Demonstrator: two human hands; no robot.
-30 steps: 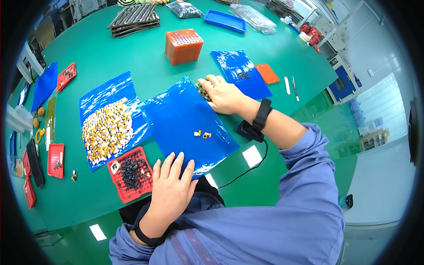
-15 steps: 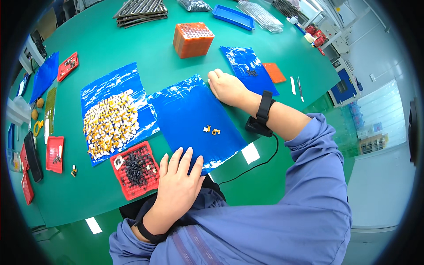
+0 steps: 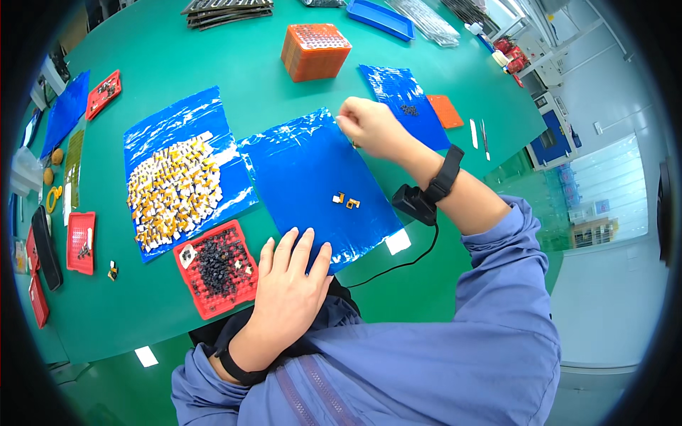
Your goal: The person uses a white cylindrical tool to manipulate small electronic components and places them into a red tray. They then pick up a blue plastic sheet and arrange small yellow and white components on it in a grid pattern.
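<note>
A blue film sheet point(image 3: 302, 170) lies before me with two small white-and-gold parts, a left one point(image 3: 337, 199) and a right one point(image 3: 352, 204), on its right half. My left hand point(image 3: 290, 287) rests flat over the sheet's near edge, fingers spread, holding nothing. At the sheet's far right corner my right hand point(image 3: 375, 128) is closed, fingers curled together. A tiny gold speck shows by its fingertips, but what they hold is hidden. To the left, a heap of white-and-gold parts point(image 3: 174, 192) covers another blue sheet point(image 3: 170, 121).
Beside my left hand stands a red tray point(image 3: 207, 309) of small black pieces point(image 3: 222, 268). Farther off are an orange tray stack point(image 3: 315, 57), a blue sheet point(image 3: 423, 124) with black bits, an orange plate point(image 3: 445, 111) and tweezers point(image 3: 485, 140). A cable point(image 3: 405, 270) runs from my right wrist device.
My right hand has curled more tightly and turned at the wrist, near the sheet's far right corner. My left hand stays on the near edge. The whole view has shifted slightly.
</note>
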